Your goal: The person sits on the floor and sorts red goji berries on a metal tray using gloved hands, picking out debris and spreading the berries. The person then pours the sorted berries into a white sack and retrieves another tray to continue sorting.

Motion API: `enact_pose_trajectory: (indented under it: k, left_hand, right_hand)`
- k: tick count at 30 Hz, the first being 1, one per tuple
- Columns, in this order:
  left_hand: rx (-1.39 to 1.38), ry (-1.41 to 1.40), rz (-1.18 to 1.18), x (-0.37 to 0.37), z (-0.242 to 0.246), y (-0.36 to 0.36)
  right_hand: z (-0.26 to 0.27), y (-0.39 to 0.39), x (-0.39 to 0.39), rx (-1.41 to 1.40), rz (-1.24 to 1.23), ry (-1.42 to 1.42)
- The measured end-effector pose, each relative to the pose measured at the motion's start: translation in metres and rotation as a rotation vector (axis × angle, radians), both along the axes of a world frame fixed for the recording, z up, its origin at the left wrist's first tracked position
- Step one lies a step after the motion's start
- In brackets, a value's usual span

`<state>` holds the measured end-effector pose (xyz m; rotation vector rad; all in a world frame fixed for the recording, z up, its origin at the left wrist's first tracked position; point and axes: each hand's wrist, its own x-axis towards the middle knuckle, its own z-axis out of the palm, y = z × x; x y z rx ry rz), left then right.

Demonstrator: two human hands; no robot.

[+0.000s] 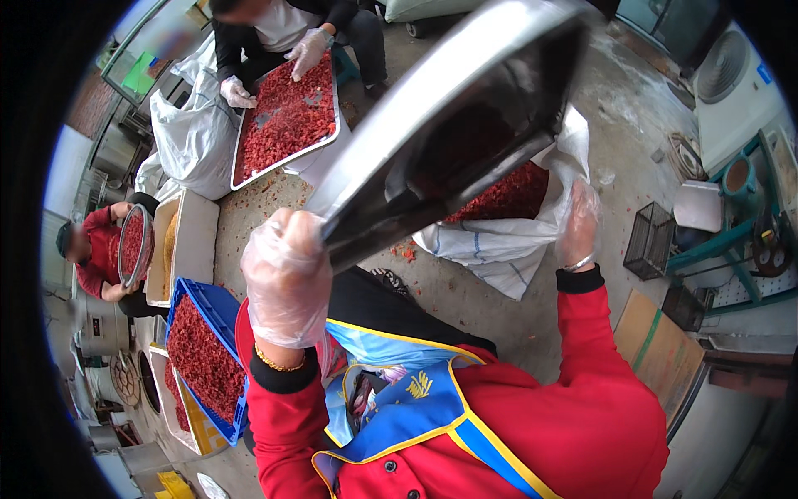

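My left hand (287, 277), in a clear plastic glove, grips the near end of a shiny metal tray (408, 103). The tray is raised and tilted over a white woven sack (499, 243), and its far end is blurred. Chopped red pieces (514, 193) lie in the sack's mouth, partly hidden behind the tray. On the right, my gloved right hand (578, 218) holds the edge of the sack. What the dark inside of the tray holds is hard to make out.
Across from me, a person's gloved hands work over a tray of red pieces (290, 118). At left, another person holds a round sieve (135, 244). Nearby are a blue crate (206, 330), a white foam box (193, 243) and, right, a wire basket (648, 240).
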<state>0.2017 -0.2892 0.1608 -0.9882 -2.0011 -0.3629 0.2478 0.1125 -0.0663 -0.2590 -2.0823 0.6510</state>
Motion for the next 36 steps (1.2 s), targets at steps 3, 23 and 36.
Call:
enact_pose_trajectory:
  k: [3,23,36]
  left_hand:
    - [0.143,-0.085,0.033,0.010,0.011,-0.036]
    - [1.098,-0.082,0.651,0.116,-0.015,-0.236]
    - [1.046,-0.058,0.700,0.180,-0.066,-0.299]
  right_hand:
    - [0.024,-0.004,0.010,-0.024,-0.047,-0.091]
    - [-0.002,0.078,-0.062,0.203,-0.195,-0.283]
    - [0.043,-0.245,-0.088,-0.625,1.324,-0.406]
